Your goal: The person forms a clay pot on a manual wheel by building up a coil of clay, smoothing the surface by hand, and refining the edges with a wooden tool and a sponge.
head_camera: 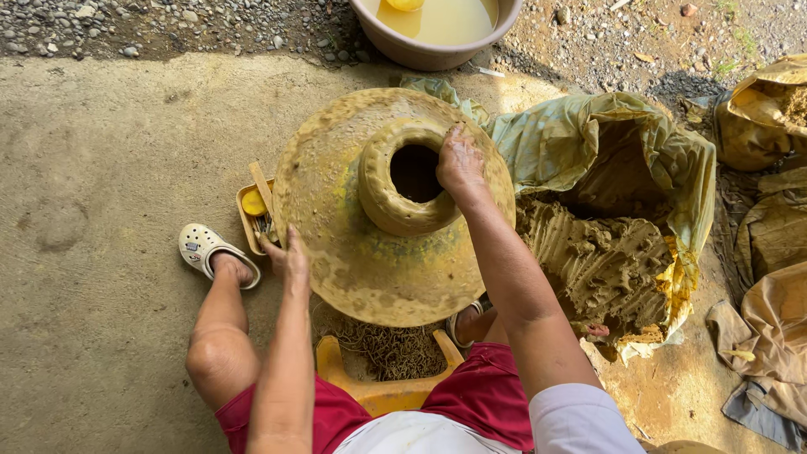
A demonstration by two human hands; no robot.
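Note:
A round clay-smeared turning disc (353, 261) sits in front of me with a thick clay ring pot (388, 206) standing on its middle. My right hand (459, 161) rests on the pot's right rim, fingers curled over the lip into the dark opening. My left hand (290, 257) lies flat against the disc's left edge, fingers together. Both hands are coated in clay.
A big lump of raw clay (601, 265) lies in an open plastic sheet (605, 134) to the right. A basin of yellowish water (437, 29) stands at the top. A small yellow tray of tools (252, 210) sits left of the disc. Beneath me is a yellow stool (382, 391).

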